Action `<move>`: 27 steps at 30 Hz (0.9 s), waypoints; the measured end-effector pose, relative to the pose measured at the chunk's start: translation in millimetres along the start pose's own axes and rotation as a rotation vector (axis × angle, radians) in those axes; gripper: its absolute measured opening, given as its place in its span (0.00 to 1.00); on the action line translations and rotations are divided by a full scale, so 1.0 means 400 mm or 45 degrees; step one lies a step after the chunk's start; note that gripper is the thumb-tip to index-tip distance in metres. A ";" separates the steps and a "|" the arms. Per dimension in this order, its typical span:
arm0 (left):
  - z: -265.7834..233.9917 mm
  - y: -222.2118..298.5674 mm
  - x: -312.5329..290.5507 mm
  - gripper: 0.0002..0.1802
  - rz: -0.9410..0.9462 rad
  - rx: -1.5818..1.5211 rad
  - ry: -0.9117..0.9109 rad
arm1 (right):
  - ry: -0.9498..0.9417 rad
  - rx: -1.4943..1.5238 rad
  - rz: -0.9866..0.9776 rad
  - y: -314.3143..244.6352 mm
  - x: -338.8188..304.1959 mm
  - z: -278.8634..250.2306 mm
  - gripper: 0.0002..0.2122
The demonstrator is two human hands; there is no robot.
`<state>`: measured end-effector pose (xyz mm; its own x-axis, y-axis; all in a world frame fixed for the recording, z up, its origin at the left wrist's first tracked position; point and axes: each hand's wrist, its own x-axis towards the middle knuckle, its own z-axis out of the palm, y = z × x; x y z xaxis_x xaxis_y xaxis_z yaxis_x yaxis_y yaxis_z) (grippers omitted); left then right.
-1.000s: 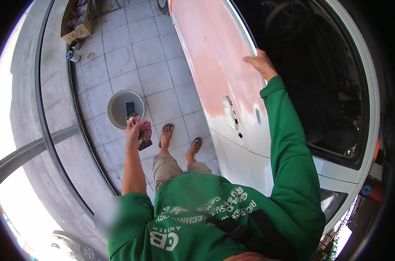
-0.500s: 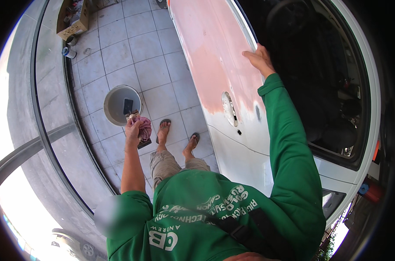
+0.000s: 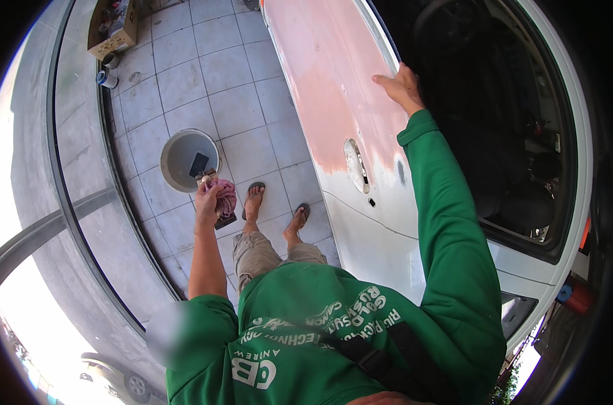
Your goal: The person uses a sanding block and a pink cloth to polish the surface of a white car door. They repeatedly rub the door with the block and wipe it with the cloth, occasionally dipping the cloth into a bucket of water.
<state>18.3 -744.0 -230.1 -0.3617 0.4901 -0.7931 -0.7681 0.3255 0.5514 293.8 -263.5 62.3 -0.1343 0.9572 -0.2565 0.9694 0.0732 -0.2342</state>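
My left hand (image 3: pixel 206 202) is closed around a bunched pink cloth (image 3: pixel 225 199). Brownish pieces with straight edges stick out past the cloth on both sides; what they are is hidden. Just beyond this hand a pale bucket (image 3: pixel 166 160) stands on the floor, a dark flat rectangular piece (image 3: pixel 198 164) showing inside its rim. My right hand (image 3: pixel 404 89) grips the window edge of a white car door (image 3: pixel 370 233), thumb on the outer side and fingers out of sight inside. Pinkish filler or primer (image 3: pixel 326 88) covers much of the door, beside the door handle (image 3: pixel 355 165).
Grey floor tiles (image 3: pixel 229 104) lie between the car and a long glass panel (image 3: pixel 84 115) on the left. At the far left stand a cardboard box (image 3: pixel 114 40) of odds and ends and two small cans (image 3: pixel 106 79). My sandalled feet (image 3: pixel 254 199) are near the bucket.
My right hand has shifted slightly farther along the window edge. The left hand still holds the cloth by the bucket, almost in the same place.
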 end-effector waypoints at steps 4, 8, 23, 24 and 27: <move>-0.004 -0.008 -0.001 0.18 0.036 0.010 -0.012 | 0.014 0.004 -0.019 0.000 -0.001 0.000 0.33; 0.001 -0.009 0.001 0.18 0.028 -0.016 0.014 | 0.021 -0.020 -0.019 -0.014 -0.017 -0.008 0.33; 0.005 -0.001 0.011 0.19 0.017 -0.035 0.010 | 0.069 -0.093 0.010 -0.032 -0.033 -0.009 0.38; 0.004 -0.001 0.013 0.19 -0.019 -0.016 0.036 | 0.045 -0.093 0.009 -0.026 -0.026 -0.010 0.38; 0.001 -0.005 0.017 0.18 -0.014 -0.011 0.024 | 0.002 -0.058 -0.060 -0.004 -0.006 -0.010 0.36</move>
<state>17.6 -741.0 -236.5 -0.3631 0.4713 -0.8037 -0.7765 0.3236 0.5406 293.5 -264.8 66.8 -0.1797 0.9529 -0.2445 0.9704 0.1309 -0.2032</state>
